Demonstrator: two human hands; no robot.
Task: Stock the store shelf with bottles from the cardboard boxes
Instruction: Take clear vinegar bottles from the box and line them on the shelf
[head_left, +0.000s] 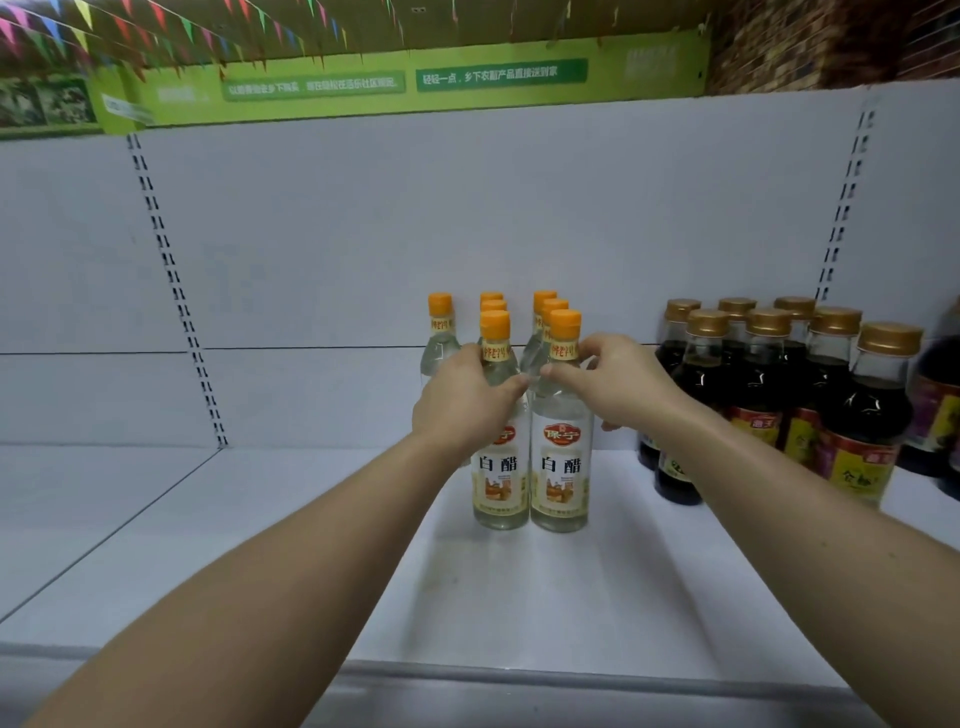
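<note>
Head view, looking into a white store shelf (260, 545).

Left hand (460, 402): wrapped round the shoulder of the left front bottle (500, 483). The thumb lies across the near side and the rest of the hand curls round the far side, so the bottle is grasped.

Right hand (623, 382): grasps the right front bottle (561, 483) at the same height. The fingers (605, 345) curl over just under the neck label. The thumb points left, its tip just beside the left thumb tip.

Both front bottles are upright, side by side and touching. Their bases appear to rest on the shelf, about mid-depth and a little right of centre. Each has clear liquid, an orange cap and a white label with a red badge.

Rear bottles (545, 301): same type, in two files running straight back from the front pair toward the back panel (363, 234). Mostly only their caps show.

Lone bottle (440, 338): same type, at the back, just left of the left file.

Dark bottles (758, 395): gold caps, grouped toward the right edge of the shelf. They are close behind the right wrist and apart from the clear ones.

Above the back panel is a green sign (405, 78).
</note>
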